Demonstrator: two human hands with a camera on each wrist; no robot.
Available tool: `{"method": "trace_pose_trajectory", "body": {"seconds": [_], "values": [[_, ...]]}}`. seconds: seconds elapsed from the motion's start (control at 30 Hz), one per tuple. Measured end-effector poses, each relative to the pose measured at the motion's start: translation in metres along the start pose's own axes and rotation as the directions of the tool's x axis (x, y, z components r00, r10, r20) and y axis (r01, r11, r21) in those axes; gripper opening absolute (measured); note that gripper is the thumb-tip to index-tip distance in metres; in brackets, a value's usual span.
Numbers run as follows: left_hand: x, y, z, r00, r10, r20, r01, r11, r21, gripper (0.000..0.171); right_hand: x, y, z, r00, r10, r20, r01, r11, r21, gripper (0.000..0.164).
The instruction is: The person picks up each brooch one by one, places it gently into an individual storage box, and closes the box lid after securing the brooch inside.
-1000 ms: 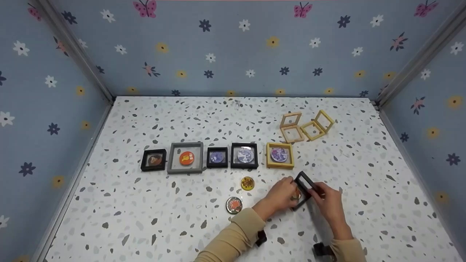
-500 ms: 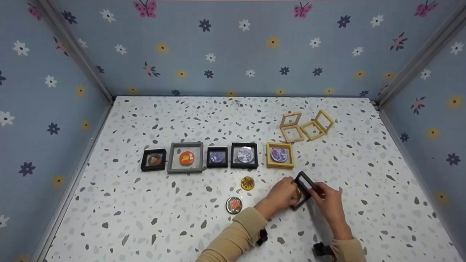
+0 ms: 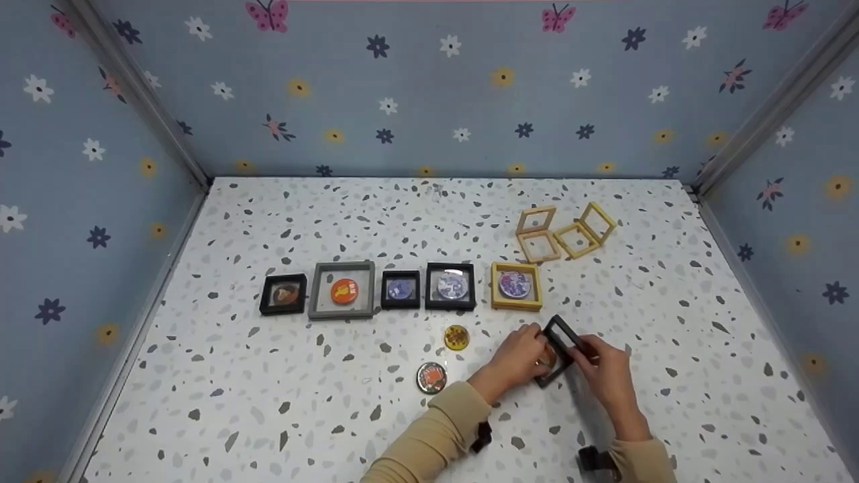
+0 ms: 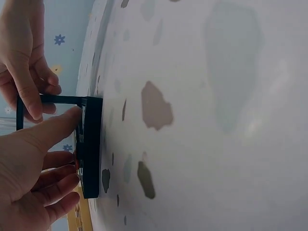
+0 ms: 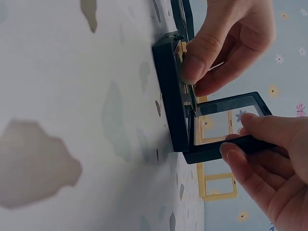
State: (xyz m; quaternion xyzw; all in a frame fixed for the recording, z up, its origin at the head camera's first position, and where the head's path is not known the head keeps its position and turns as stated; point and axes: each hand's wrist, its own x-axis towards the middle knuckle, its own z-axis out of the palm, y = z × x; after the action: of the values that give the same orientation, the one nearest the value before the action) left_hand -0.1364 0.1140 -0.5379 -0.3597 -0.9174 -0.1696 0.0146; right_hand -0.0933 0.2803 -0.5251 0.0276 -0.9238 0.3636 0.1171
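An open black display frame (image 3: pixel 569 331) stands on the tabletop, its lower half flat and its other half tilted up. My right hand (image 3: pixel 609 376) pinches the raised half between thumb and fingers; the right wrist view shows the clear film in that half (image 5: pixel 216 126). A round orange badge (image 3: pixel 549 358) lies at the lower half, pinched by my left hand (image 3: pixel 517 355) at its edges. Most of the badge is hidden by those fingers. Left of my hands, a yellow badge (image 3: pixel 457 338) and a dark-rimmed badge (image 3: pixel 431 378) lie loose.
Behind runs a row of badge-filled frames: a small black one (image 3: pixel 264 295), a grey one (image 3: pixel 313 291), two more black ones and a yellow one (image 3: pixel 495 287). Farther back, a peach frame (image 3: pixel 537 260) and a yellow frame (image 3: pixel 578 253) stand open. Patterned walls (image 3: pixel 429 87) enclose the table.
The fingers of my left hand shift very slightly at the orange badge. My right hand and the black frame keep nearly the same position.
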Motion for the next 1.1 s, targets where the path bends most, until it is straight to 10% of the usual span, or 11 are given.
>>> {"method": "trace_pose_trajectory", "body": {"seconds": [0.77, 1.1], "values": [[-0.017, -0.018, -0.008, 0.996, -0.062, 0.069, 0.065, 0.997, -0.043, 0.061, -0.001, -0.008, -0.01, 1.0, 0.016, -0.026, -0.017, 1.0, -0.005, 0.016], [-0.022, -0.024, -0.005, 0.992, -0.112, 0.057, 0.114, 0.993, -0.036, 0.042, 0.0, -0.01, -0.011, 0.995, -0.052, -0.089, 0.05, 0.998, -0.029, 0.01]]}}
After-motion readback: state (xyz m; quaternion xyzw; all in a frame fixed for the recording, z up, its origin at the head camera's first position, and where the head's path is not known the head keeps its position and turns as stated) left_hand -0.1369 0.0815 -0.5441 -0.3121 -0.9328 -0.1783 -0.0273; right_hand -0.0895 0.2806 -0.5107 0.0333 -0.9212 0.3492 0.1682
